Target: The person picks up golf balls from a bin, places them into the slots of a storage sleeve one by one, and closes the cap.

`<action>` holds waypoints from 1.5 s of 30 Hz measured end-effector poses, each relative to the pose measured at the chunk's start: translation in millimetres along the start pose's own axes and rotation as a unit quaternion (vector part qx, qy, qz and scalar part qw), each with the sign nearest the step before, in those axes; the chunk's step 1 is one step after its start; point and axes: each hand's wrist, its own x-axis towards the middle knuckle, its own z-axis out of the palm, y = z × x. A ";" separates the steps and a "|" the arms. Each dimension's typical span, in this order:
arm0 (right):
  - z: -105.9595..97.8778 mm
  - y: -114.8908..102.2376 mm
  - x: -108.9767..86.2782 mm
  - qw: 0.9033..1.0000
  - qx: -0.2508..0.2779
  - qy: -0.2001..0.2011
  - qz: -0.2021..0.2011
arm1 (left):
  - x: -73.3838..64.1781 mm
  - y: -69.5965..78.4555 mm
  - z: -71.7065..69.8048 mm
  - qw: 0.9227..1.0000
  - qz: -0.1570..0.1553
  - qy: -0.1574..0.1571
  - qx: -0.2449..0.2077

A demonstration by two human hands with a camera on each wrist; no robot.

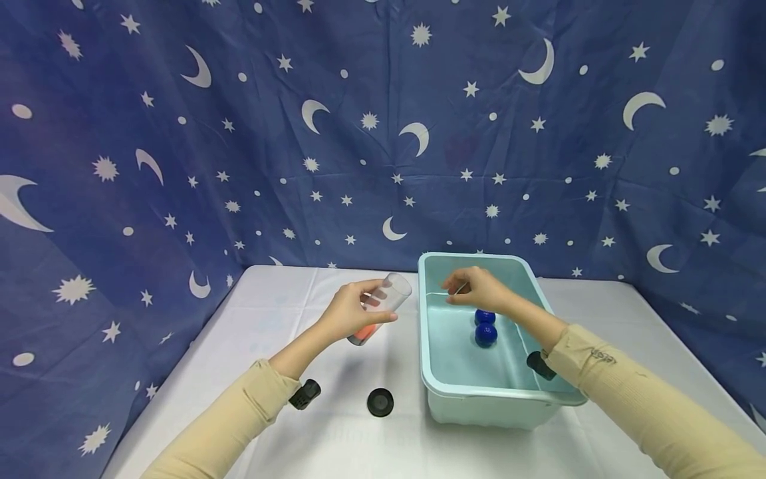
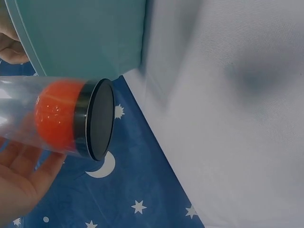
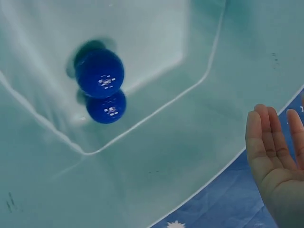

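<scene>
My left hand grips a clear cylindrical canister, tilted, left of the teal plastic bin. An orange ball lies inside it at the end closed by a black cap. The opposite end appears uncapped in the head view. Over the far part of the bin, my right hand hovers with relaxed, bent fingers and holds nothing. Two blue balls rest close together on the bin floor, below that hand. In the left wrist view the canister's other end is cut off by the frame.
A round black lid lies on the white-covered table, left of the bin's near end. Behind the table hangs a blue cloth with white stars and moons. Black wrist cameras sit at both wrists.
</scene>
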 end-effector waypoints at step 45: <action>13.7 52.0 4.9 0.968 -0.202 -0.108 0.099 | -2.9 -10.7 5.8 1.000 -0.008 -0.002 -0.006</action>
